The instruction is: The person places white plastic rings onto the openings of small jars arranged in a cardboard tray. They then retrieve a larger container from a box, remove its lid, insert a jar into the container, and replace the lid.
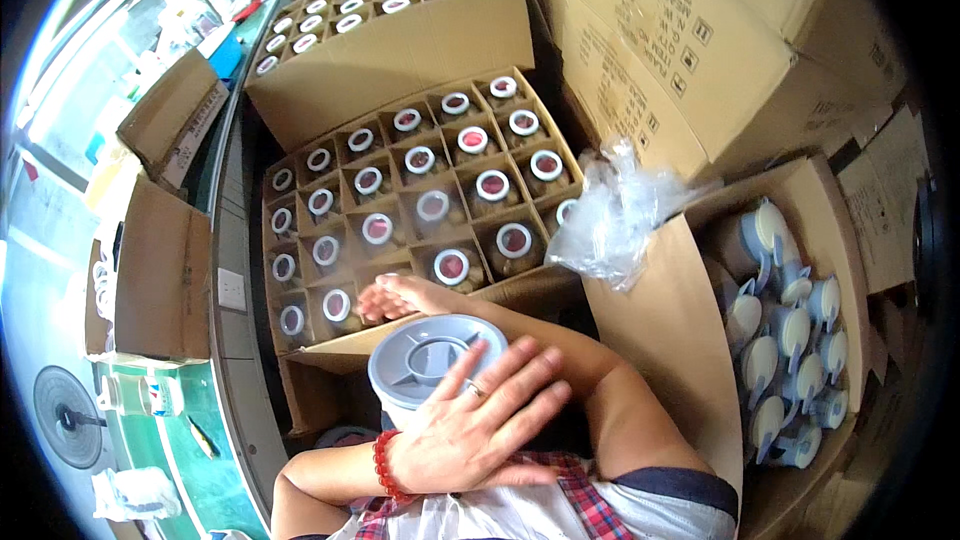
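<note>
"Where's the tub?"

"The tub (pixel 437 352) is upright before me, its grey lid just short of the near rim of the divided carton (pixel 345 343). My left hand (pixel 485 425) lies across its near right side, fingers spread wide, closed on nothing; I can't tell if the palm touches. My right hand (pixel 392 297) is past the far edge of the lid, fingers a little bent; I can't tell if it holds anything."

"What's in your way?"

"Jars (pixel 493 186) fill most of the cells ahead, with a second carton (pixel 400 45) behind. A crumpled bag (pixel 625 210) hangs over the right corner, against a flap (pixel 665 340). Right of that, jugs (pixel 792 328) crowd a box, and big boxes (pixel 690 50) wall off the far right."

"And room?"

"Open air above the caps, and a dark gap between my right forearm and the flap. The bench (pixel 205 485) edge bounds my left."
</note>
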`<state>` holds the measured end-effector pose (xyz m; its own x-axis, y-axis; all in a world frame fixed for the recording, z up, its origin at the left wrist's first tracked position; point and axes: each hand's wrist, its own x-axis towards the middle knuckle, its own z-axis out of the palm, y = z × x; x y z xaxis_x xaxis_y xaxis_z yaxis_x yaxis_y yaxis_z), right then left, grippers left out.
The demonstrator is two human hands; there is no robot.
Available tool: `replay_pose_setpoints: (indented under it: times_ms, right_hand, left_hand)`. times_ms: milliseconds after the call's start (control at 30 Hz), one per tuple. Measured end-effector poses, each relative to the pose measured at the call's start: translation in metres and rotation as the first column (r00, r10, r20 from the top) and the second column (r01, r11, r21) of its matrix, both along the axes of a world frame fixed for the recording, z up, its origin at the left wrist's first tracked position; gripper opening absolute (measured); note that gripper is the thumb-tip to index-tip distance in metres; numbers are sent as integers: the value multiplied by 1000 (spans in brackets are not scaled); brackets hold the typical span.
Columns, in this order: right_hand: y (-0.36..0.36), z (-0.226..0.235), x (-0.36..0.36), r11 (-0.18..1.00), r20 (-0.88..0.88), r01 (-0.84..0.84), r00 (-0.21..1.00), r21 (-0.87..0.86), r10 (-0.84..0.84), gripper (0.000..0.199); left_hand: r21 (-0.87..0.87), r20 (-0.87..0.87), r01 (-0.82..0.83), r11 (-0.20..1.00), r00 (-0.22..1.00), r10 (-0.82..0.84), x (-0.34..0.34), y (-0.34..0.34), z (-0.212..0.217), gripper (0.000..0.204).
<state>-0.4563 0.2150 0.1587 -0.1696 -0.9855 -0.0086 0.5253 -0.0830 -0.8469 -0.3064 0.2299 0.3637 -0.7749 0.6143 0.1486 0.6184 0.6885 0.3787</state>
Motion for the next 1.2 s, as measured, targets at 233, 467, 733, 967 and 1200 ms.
replay_pose_setpoints:
  times_ms: [233,467,733,967,1200]
  right_hand:
    - [104,125,48,891,-458,444,776,-94,-435,54]
    - [87,101,49,928,-310,273,886,-253,-345,58]
    - [1,10,27,977,286,214,937,-14,-201,44]
    - [68,27,-16,764,-937,604,77,-228,-341,21]
    - [141,-32,-57,645,-888,763,-313,-25,336,25]
  left_hand:
    - [817,456,-520,249,847,274,13,-128,-87,72]
    - [755,232,-319,573,947,222,33,-110,-95,65]
    - [157,-31,-472,867,875,482,-2,-105,-2,52]
    - [663,248,-643,382,671,699,-9,-199,-76,17]
    - [529,665,-511,-678,746,-42,-18,-184,-163,32]
